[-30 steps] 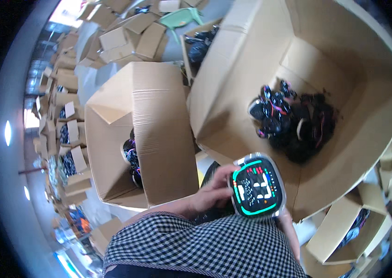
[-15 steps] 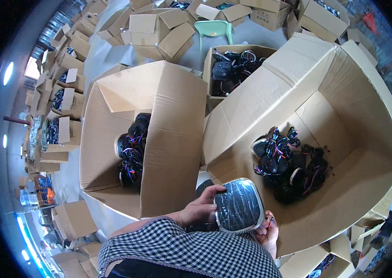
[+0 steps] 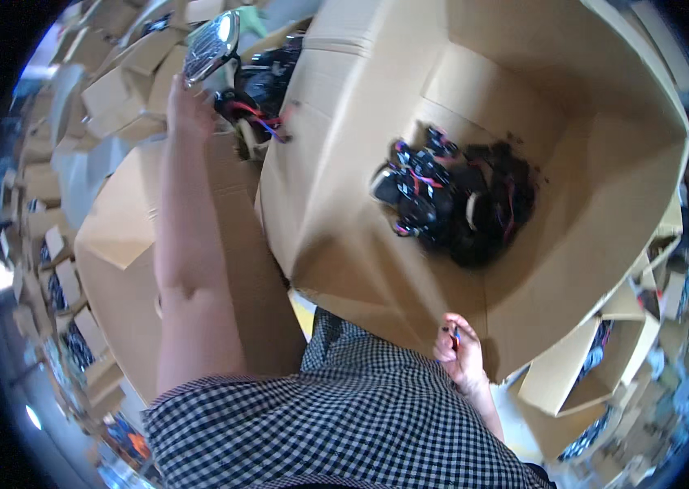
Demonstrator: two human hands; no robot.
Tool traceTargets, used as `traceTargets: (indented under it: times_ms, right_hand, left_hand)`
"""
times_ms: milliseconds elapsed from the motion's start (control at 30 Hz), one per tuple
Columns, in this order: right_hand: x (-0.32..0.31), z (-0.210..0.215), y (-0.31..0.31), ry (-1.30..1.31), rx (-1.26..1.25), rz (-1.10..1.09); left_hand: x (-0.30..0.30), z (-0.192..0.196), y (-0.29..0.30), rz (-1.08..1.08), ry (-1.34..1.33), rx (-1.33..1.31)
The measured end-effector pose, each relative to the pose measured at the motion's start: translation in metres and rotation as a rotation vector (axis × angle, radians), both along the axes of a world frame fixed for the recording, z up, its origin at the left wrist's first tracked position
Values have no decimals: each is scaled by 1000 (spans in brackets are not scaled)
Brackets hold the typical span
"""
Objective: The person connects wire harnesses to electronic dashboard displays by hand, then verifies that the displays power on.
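The person's left hand (image 3: 189,106) is stretched far out, up and away from the body, with its grip clamped on a rounded instrument panel (image 3: 212,37), a dashboard-style unit with a pale glassy face. The panel is held tilted in the air just over a smaller open cardboard box (image 3: 267,77) that already holds a tangle of dark parts with red and blue wires (image 3: 251,106). Panel and box contents look close together, but I cannot tell whether they touch.

The right hand (image 3: 460,354) sits low, near the checked shirt (image 3: 336,424), resting against the near wall of the large cardboard box (image 3: 344,236). Its fingers are curled together; something small and dark may be pinched there, though it is too small to be sure. Deep inside that large box lies another heap of black wired units (image 3: 459,204), well apart from either hand.

To me this looks like the placing step: the panel is carried across to the far box and is about to be set down among the others. The next move would call for lowering it gently so the face does not knock the parts below, then letting the fingers open.

More cardboard boxes (image 3: 116,73) crowd the floor to the left.
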State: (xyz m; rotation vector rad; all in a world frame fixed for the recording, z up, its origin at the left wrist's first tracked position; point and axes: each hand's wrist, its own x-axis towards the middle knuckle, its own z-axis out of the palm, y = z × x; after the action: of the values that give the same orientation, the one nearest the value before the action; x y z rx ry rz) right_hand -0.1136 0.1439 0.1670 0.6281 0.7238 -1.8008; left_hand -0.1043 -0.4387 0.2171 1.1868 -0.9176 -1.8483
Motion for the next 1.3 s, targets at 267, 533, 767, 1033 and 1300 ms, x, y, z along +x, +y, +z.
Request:
traceTargets:
  times_ms: [267,533,767,1033,1300]
  right_hand:
    - [3,5,7,136,108,-50]
    - [10,5,22,214,304,220]
    - [13,-4,25,285,183,213]
    - [16,-3,16,115,94,-57]
    - [19,20,8,321,-91,-267]
  left_hand:
    - [-103,-16,251,-698,-173,-1730]
    - [-90,-299,346,-1718,-1123,-1139]
    - [-86,-279,381,-2003,-1268,-858]
    - [-34,-105,375,-1654,-295,284]
    - [48,9,382,-1733,-7,-112]
